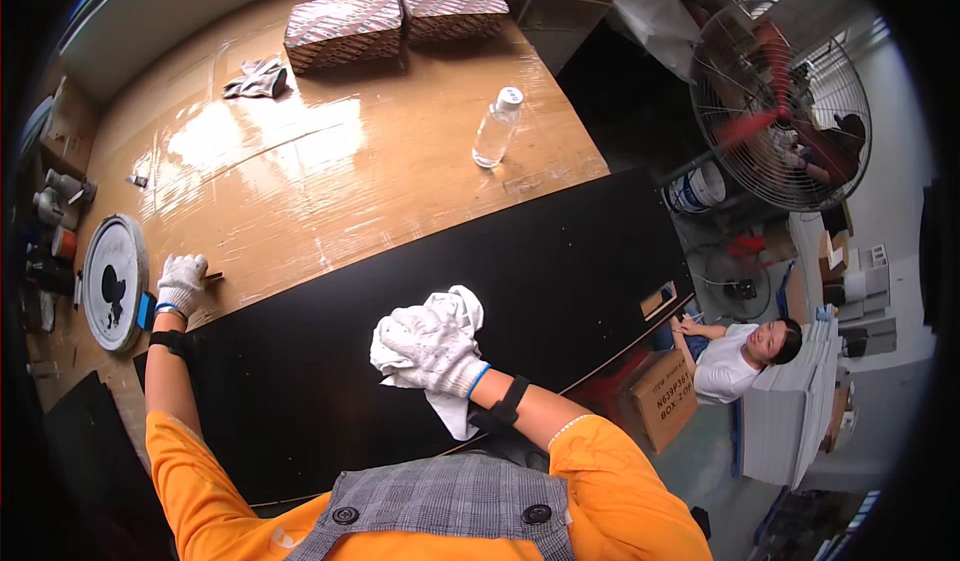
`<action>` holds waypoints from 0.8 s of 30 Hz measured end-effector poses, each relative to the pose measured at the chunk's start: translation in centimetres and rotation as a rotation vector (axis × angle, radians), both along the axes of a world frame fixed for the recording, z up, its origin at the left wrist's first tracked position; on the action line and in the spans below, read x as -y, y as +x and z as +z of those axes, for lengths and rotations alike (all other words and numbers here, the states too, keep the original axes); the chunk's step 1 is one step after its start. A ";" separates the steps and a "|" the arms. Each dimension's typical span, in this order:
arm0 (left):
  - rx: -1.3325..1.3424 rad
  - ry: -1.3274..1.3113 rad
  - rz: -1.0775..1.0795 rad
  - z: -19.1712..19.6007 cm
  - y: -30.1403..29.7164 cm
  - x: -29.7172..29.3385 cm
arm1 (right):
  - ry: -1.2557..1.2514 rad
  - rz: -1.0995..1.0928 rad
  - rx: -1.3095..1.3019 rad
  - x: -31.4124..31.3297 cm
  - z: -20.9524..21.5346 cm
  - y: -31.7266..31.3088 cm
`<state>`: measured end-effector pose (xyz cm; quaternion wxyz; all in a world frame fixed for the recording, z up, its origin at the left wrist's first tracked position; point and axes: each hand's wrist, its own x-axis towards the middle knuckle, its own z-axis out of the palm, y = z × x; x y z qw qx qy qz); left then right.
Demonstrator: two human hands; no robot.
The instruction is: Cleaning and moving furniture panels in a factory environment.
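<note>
A large black panel [560, 261] lies flat across the near side of a tan worktable [330, 161]. My right hand [432, 349], in a white knit glove, grips a white cloth [455, 311] and presses it onto the panel near its middle. My left hand [182, 283], also gloved, rests with fingers curled at the panel's far left corner, on the table edge. A small dark object pokes out from under its fingers; I cannot tell what it is.
A clear plastic bottle [497, 127] stands on the table beyond the panel. Two patterned boxes [345, 27] and a crumpled grey glove [258, 79] lie farther back. A round white disc [113, 281] sits left. A pedestal fan [780, 111] and a seated person [740, 356] are right.
</note>
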<state>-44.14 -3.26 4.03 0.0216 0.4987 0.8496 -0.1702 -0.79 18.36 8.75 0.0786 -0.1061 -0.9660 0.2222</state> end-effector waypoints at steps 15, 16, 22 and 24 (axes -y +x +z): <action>1.449 0.762 0.234 11.3 29.9 -14.1 | -1.177 -0.508 -0.315 0.5 1.4 2.4; 1.474 0.733 0.189 10.7 31.3 -14.4 | -1.287 -0.539 -0.335 0.8 1.1 2.8; 1.205 0.656 -0.085 10.2 36.5 -15.2 | -1.661 -0.720 -0.476 0.7 2.2 7.2; 1.032 0.557 -0.156 11.7 37.8 -15.7 | -1.436 -0.770 -0.352 -0.1 2.7 9.0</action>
